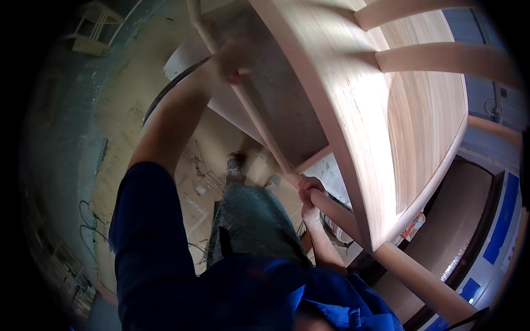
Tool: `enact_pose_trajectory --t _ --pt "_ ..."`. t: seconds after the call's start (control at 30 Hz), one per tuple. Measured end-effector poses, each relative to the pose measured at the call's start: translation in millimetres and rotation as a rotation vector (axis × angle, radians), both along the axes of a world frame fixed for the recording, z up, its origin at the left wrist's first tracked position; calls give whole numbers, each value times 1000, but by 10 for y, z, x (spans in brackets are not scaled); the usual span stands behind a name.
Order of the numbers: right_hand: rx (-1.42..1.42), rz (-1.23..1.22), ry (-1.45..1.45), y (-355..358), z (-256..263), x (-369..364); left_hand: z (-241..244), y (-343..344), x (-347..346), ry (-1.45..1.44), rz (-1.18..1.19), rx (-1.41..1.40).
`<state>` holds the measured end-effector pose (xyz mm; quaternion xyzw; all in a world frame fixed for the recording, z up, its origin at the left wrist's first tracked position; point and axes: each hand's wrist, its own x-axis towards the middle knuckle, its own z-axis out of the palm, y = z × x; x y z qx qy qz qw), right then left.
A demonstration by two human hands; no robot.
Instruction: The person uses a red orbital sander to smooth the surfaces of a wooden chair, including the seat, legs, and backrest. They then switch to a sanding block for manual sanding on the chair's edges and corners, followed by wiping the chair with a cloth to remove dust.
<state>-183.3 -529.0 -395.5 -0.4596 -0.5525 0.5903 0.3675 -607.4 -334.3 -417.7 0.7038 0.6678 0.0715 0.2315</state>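
Observation:
A pale, unfinished wooden chair [356, 103] lies tilted before me, its planked seat [430, 95] facing right and curved back spindles [439, 62] at the upper right. My right hand [310, 191] is wrapped around a round chair leg [339, 215], close to the joint where a thinner wooden rail [256, 116] meets it. Farther up, my left hand [232, 62] is over that rail, heavily blurred. Something reddish shows at its lower edge; whether it is fingertips or a held thing I cannot tell. A thick round post [426, 281] runs on past the seat corner.
Brown sheeting with scraps covers the floor [198, 165] around my feet [234, 165]. A thin cable [89, 227] coils at the left. A brown padded surface [447, 223] fills the lower right, near a red-and-white packet [414, 226]. Another wooden frame [97, 27] stands at the upper left.

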Motion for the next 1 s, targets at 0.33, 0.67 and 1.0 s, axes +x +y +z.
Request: enact_pose_trajectory --t 0.33,0.67,1.0 --pt "56 -12 -31 -31 48 -118 -381 -1049 2150 -150 -473 32" --pt "6 -5 18 -66 15 -72 -334 -2084 1288 -271 261 269" --pt "27 107 2 64 97 -118 -324 -1221 58 -258 629 583"
